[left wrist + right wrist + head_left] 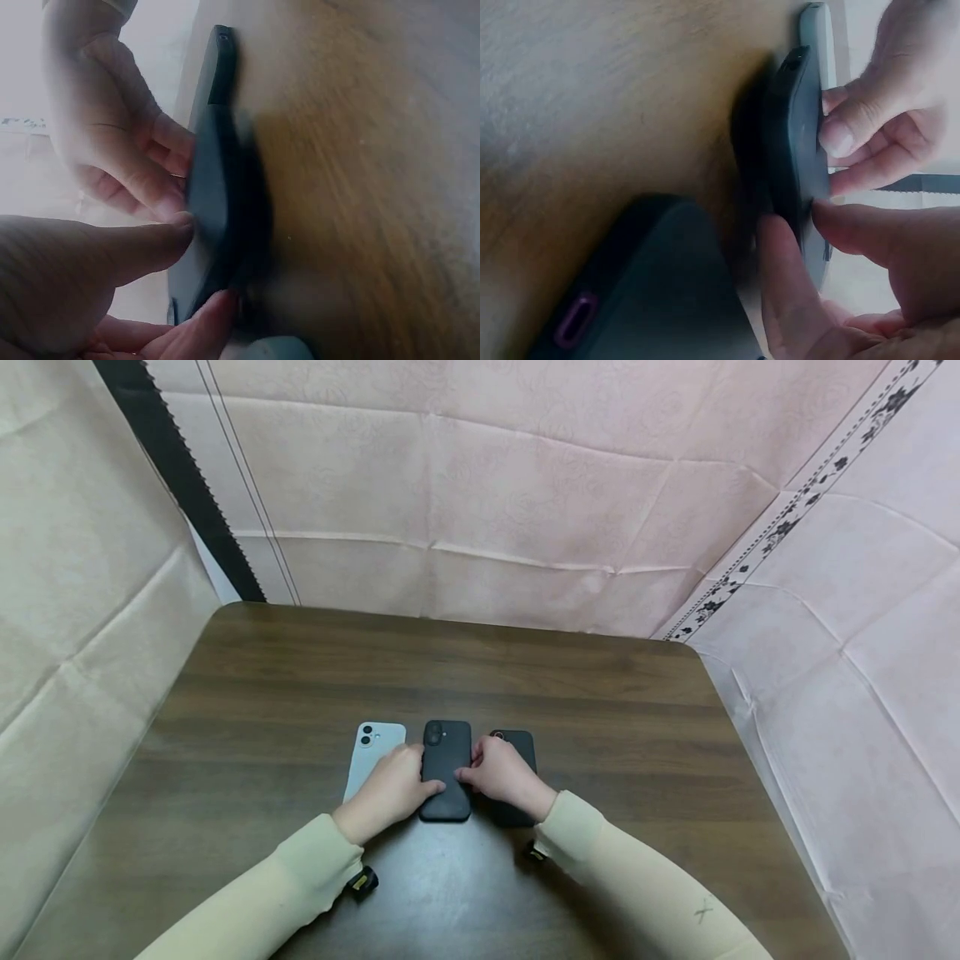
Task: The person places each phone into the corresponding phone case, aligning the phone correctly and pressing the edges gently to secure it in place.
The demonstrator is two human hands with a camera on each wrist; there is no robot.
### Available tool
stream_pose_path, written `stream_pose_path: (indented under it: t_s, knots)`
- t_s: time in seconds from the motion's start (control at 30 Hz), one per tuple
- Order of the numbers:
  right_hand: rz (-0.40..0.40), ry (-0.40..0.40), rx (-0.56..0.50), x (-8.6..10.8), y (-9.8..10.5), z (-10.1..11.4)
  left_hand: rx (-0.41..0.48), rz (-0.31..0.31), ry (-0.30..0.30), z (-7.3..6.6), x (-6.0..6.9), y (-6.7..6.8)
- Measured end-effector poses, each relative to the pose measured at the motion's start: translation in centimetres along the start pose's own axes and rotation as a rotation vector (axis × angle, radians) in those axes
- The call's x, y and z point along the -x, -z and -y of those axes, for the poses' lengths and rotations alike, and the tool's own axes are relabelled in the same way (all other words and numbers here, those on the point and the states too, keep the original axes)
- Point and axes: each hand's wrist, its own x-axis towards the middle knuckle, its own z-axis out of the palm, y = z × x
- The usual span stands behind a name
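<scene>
Three phones lie side by side with their backs up. Both hands pinch the middle one, a black phone [447, 777], by its two long sides. My left hand [392, 787] has its thumb on the phone's back and its fingers along the left edge. From the other side, my right hand [507, 773] grips the right edge, thumb also on the back. A dark shadow runs under the phone's near end in the right wrist view; whether it is lifted I cannot tell. The light blue phone [372, 755] is partly covered by the left hand. Beneath the right hand is another dark phone [523, 746].
A brown wooden table [300, 693] carries all the phones. Pale cloth [525, 502] hangs behind its far edge and on both sides. The right-hand phone [660, 277] stands close beside the right fingers.
</scene>
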Motion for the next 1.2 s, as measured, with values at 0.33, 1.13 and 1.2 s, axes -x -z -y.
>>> stream_pose_path:
  t_s: [0.33, 1.13, 1.2]
  knots:
    - [0.009, -0.002, 0.135, 0.3, -0.2, 0.4, -0.087, 0.021, -0.014, -0.7, 0.2, -0.3]
    - [-0.002, -0.007, 0.268, 0.1, -0.4, 1.3, -0.133, 0.044, -0.023, -1.1, 0.1, -0.3]
    - [0.014, 0.002, 0.243, 0.2, -0.3, 1.1, -0.136, 0.048, -0.029, -1.0, 0.1, -0.3]
